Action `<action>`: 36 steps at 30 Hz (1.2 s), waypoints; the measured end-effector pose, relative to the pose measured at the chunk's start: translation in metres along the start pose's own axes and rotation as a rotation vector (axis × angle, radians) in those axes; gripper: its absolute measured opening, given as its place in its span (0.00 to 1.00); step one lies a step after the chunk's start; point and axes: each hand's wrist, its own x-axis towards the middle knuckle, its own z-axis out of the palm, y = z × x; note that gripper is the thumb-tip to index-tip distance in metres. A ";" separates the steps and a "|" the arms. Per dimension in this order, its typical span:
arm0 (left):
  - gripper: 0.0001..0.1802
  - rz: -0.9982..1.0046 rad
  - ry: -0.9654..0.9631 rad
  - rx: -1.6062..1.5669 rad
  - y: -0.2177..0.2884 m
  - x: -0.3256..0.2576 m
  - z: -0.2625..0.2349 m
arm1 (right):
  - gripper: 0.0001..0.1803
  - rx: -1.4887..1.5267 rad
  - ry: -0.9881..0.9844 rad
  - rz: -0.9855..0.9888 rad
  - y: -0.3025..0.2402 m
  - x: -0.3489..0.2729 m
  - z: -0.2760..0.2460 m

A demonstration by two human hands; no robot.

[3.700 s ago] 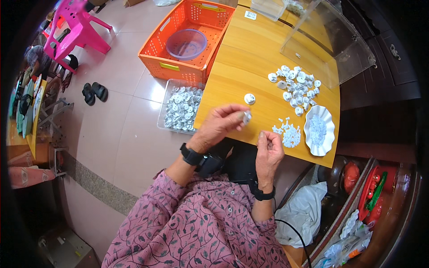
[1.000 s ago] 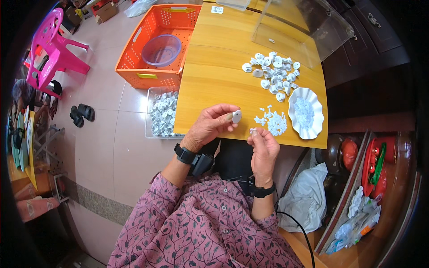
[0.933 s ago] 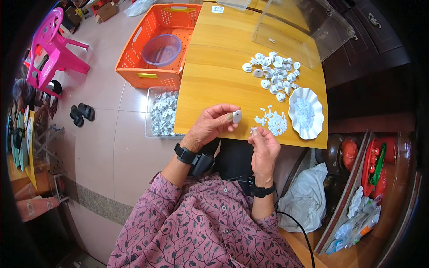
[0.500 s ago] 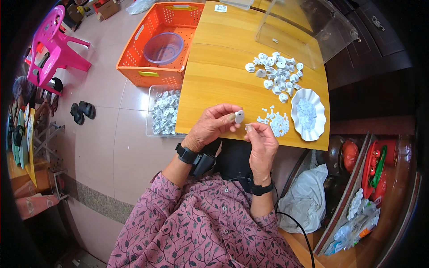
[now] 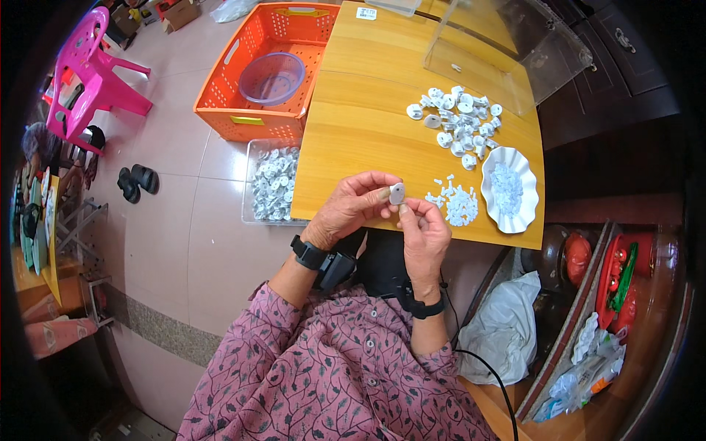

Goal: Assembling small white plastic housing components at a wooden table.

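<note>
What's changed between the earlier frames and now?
The right hand moved left to the white disc's lower edge; the small pale piece it pinched is now hidden. The lone white part on the table in the earliest frame is gone from there. Since a second ago, left hand grip, heap of white parts and scalloped dish: unchanged.

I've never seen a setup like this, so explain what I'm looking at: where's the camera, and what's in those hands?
There is no machine; a person works bare-handed. Every picture comes from a wide camera worn on that person's head, looking down, so straight edges bend near the rim. The left hand holds a white disc-shaped piece; the right hand is at its lower edge, though whether it pinches anything small is hidden. On the yellow wooden table lie a pile of white pieces, a heap of tiny white pegs and a wavy white dish of pale bits.
</note>
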 end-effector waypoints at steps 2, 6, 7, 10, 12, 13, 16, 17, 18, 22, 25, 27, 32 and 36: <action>0.16 -0.002 -0.003 -0.004 0.000 0.000 0.000 | 0.07 -0.112 -0.007 -0.034 0.001 -0.001 0.000; 0.16 0.000 -0.003 0.001 -0.001 0.000 -0.001 | 0.06 -0.242 -0.004 -0.114 0.010 -0.001 -0.003; 0.16 -0.001 -0.002 0.001 -0.001 0.000 -0.001 | 0.05 -0.256 0.017 -0.138 0.011 -0.001 -0.002; 0.16 -0.001 -0.003 0.001 -0.001 0.000 -0.001 | 0.05 -0.286 0.046 -0.167 0.011 0.000 -0.002; 0.16 -0.003 -0.002 0.005 -0.001 0.000 -0.001 | 0.05 -0.302 0.055 -0.173 0.010 0.000 -0.002; 0.16 -0.005 -0.001 0.008 -0.001 0.000 -0.001 | 0.05 -0.340 0.056 -0.181 0.007 0.000 -0.001; 0.16 -0.007 -0.011 0.012 0.001 0.000 -0.001 | 0.05 -0.378 0.068 -0.213 0.006 0.000 0.001; 0.16 -0.008 -0.012 0.012 0.001 0.000 -0.001 | 0.05 -0.379 0.078 -0.236 0.006 0.000 0.001; 0.16 -0.010 -0.011 0.013 0.001 0.000 0.000 | 0.05 -0.378 0.079 -0.236 0.005 0.001 0.002; 0.16 -0.011 -0.008 0.018 0.001 -0.001 -0.001 | 0.05 -0.464 0.083 -0.304 -0.003 0.001 0.004; 0.17 -0.012 -0.026 -0.005 0.000 -0.001 -0.002 | 0.05 -0.516 0.083 -0.327 -0.007 0.000 0.005; 0.17 -0.015 -0.034 -0.017 0.000 -0.001 -0.001 | 0.05 -0.526 0.083 -0.334 -0.009 0.000 0.006; 0.17 -0.008 -0.039 -0.042 0.000 -0.001 0.001 | 0.05 -0.562 0.085 -0.346 -0.011 -0.001 0.007; 0.17 -0.006 -0.034 -0.054 0.000 -0.002 0.001 | 0.05 -0.578 0.081 -0.362 -0.013 -0.002 0.008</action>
